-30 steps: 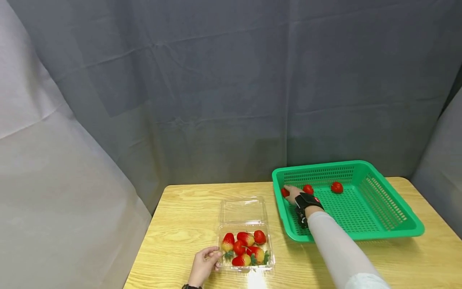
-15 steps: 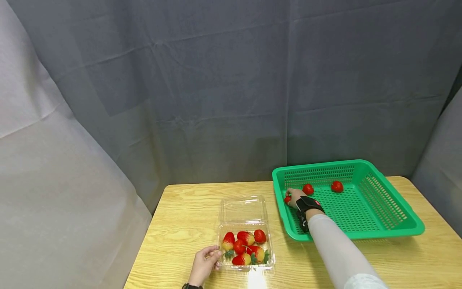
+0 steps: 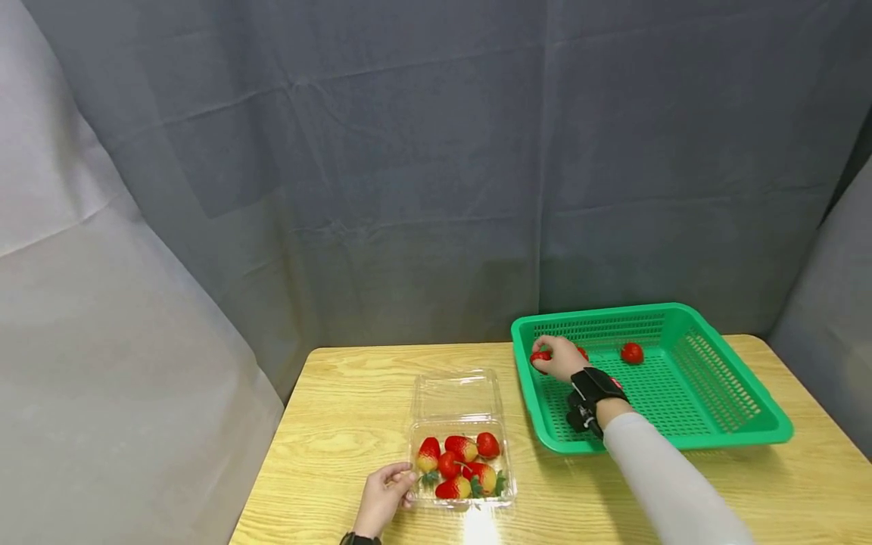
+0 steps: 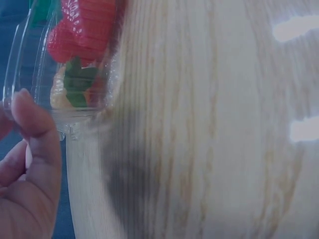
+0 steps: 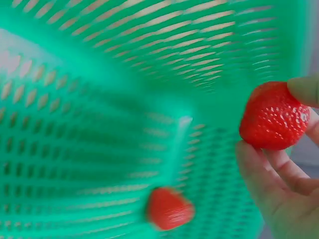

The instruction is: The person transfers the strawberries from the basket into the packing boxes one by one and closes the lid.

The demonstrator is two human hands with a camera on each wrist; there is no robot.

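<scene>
Head view: on the worktop (image 3: 361,412), the left hand (image 3: 383,496) pinches the near-left edge of a clear box (image 3: 510,473), its lid (image 3: 456,397) folded back, with red fruits (image 3: 479,478) inside. The right hand (image 3: 562,359) pinches a strawberry (image 3: 540,358) within the green basket (image 3: 671,397), near the side facing the box; another fruit (image 3: 631,353) lies farther right.

Left wrist view: the thumb laps over the box's wall, fingers behind it; a green leaf (image 4: 77,82) shows inside.

Right wrist view: thumb and fingers grip the strawberry from opposite sides; a blurred red fruit (image 5: 170,208) sits apart in the basket.
</scene>
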